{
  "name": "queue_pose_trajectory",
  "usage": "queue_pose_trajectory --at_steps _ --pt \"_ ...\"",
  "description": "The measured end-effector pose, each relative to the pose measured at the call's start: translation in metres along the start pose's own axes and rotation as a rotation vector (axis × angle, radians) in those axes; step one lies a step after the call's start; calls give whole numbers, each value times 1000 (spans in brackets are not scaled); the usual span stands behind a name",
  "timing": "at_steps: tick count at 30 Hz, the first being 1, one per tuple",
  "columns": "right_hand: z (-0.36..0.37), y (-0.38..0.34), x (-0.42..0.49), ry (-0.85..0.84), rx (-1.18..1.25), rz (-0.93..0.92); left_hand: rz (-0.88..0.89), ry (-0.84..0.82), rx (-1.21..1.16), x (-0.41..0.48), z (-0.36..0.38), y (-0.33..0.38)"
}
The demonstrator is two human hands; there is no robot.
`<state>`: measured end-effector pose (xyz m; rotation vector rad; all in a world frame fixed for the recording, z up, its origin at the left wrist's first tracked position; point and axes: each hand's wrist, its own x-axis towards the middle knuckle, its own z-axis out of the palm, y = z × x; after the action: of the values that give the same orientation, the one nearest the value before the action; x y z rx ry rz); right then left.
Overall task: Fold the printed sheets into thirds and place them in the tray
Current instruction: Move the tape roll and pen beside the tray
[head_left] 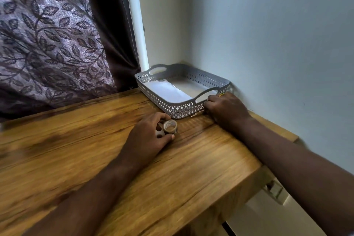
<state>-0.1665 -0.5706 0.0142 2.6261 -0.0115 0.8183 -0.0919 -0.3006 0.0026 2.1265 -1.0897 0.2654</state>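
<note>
White folded paper sheets [168, 90] lie flat inside the grey perforated plastic tray [172, 110], covering the left part of its floor, with a small printed patch showing at their far end. That tray, with a cut-out handle at each short end, stands at the far corner of the brown wood-grain counter [191, 159], close against the pale blue-white wall [268, 34] behind it and on its right. At the tray's near right end, below the handle, the right hand [226, 109] rests with its fingers curled against the latticed side; whether it grips anything I cannot tell. Just in front of the tray, the left hand [147, 138] lies on the counter, thumb and fingers curled round small tape rolls [170, 126]. Left of the tray hangs a purple leaf-patterned curtain [47, 34].
</note>
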Motion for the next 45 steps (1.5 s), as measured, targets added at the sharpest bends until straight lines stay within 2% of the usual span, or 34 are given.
queue_pose_trajectory --at_steps 9,14,18,20,23,28,34,45 --pt "0 1 -8 16 127 112 16 -44 9 1 2 -1" --pt "-10 -15 -21 3 421 222 43 -77 -22 3 7 6" --pt "-27 -40 -32 -73 713 113 82 -84 -52 8 20 19" --pt "-30 -45 -35 -97 752 55 106 -69 -62 11 26 27" --pt "-28 -43 -34 -77 777 67 88 -35 -117 13 30 32" --pt "-28 -42 -32 -39 794 208 15 -72 -269 15 30 31" --pt "-11 -30 -28 -21 512 666 -2 -34 -293 15 30 27" --pt "-17 -37 -18 -123 356 713 43 -21 -178 12 33 27"
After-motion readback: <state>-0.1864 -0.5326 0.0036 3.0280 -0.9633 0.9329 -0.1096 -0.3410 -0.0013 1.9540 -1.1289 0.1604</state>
